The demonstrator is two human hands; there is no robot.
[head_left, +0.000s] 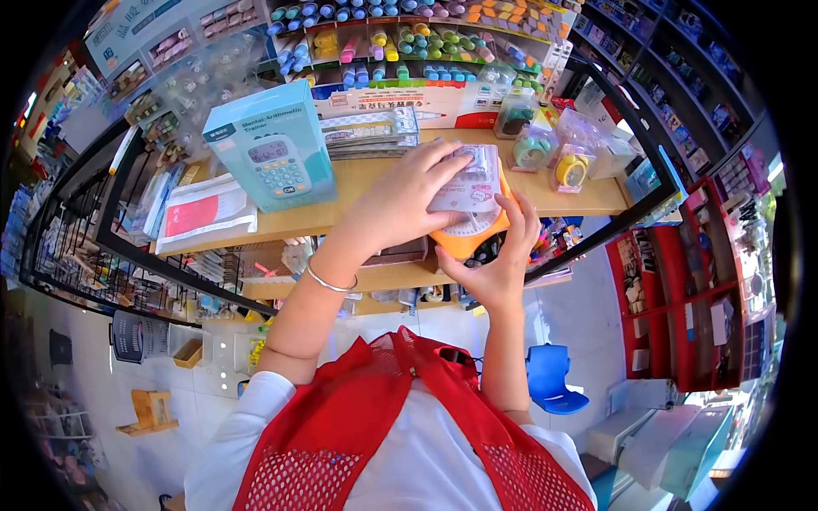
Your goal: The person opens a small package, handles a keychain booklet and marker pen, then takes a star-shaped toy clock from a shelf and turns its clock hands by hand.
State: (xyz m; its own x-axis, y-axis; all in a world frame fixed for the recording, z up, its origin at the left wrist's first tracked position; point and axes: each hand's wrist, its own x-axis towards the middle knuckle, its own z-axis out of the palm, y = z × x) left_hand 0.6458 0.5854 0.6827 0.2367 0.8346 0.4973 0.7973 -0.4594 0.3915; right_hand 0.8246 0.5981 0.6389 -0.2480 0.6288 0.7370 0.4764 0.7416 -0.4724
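Over the front edge of the wooden shelf, my left hand (400,200) lies across a clear-packaged item (477,183) with pink print, its fingers on the top. Beneath that package is an orange round object (464,243) with a white dial-like face, partly covered by my hands. My right hand (503,255) grips the orange object's right side, thumb below and fingers above. A light blue Mental Arithmetic Trainer box (273,149) stands upright to the left. Flat silvery packets (371,136) lie behind my left hand.
Boxed green (532,149) and yellow (571,169) clocks stand right on the shelf. A white and red packet (204,213) lies left. Marker racks (383,43) rise behind. A black frame bar (596,230) edges the shelf. A blue chair (552,379) stands on the floor.
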